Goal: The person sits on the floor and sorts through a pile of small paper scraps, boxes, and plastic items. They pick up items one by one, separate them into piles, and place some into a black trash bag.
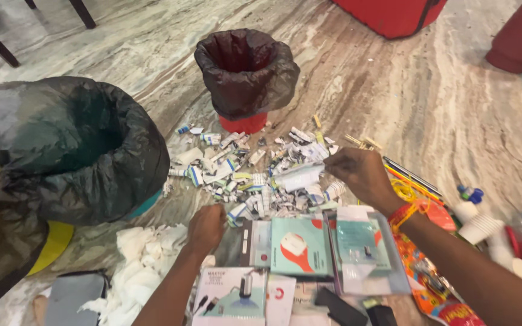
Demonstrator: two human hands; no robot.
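Marbled stone floor (406, 102) is filling the frame, and a heap of torn paper scraps (261, 175) is lying at its centre, just below a small red bin with a dark liner (246, 75). A larger bin with a grey-black liner (74, 148) is sitting at the left edge. The right hand (360, 175), right of centre, is pinching a pale strip of paper (300, 176) between fingertips at the heap's right side. The left hand (205, 228), lower centre, is curling closed at the heap's lower left edge; whether it is gripping a scrap I cannot tell. Flat retail packages (300, 246) are lying along the bottom of the frame, crumpled white tissue (137, 259) at lower left, pencils (412, 178) and paper cups (481, 228) at the right.

Judging from this, loose scraps could be slipping from so light a pinch and scattering back, since the pieces are small. Scraps could also be sliding under the packages touching the heap's lower edge.
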